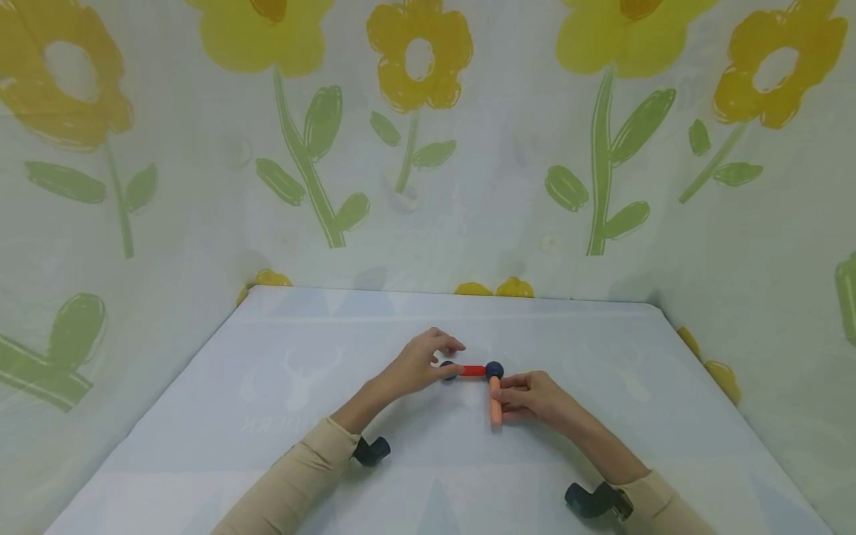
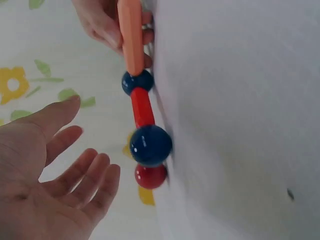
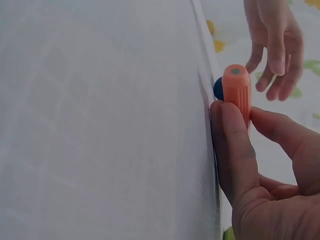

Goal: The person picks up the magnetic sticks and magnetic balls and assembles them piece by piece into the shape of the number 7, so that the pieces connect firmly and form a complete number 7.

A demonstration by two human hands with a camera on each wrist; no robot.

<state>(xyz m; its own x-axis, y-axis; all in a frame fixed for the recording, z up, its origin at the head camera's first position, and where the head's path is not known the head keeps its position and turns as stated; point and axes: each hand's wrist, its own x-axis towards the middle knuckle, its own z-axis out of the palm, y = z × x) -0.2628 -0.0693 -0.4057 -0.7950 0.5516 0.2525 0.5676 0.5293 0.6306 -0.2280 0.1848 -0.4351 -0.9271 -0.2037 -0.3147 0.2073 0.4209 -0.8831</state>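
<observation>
My right hand [image 1: 540, 401] pinches an orange ridged stick [image 1: 495, 416] between thumb and fingers, low over the table. The stick's far end meets a dark blue ball [image 1: 494, 370]. From that ball a red stick [image 1: 473, 371] runs left to a second dark blue ball [image 2: 150, 145]. Beyond this ball, in the left wrist view, a red ball [image 2: 150, 177] shows, partly hidden behind it. Around the left end hovers my left hand [image 1: 421, 362], its fingers spread and loosely bent, holding nothing. In the right wrist view, the orange stick covers most of a blue ball [image 3: 218, 88].
A white table [image 1: 374, 490] with faint pale prints lies under both hands. Behind and beside it hangs a white curtain [image 1: 495, 186] with yellow flowers and green leaves. Black wrist cameras [image 1: 374, 451] are strapped at both sleeves.
</observation>
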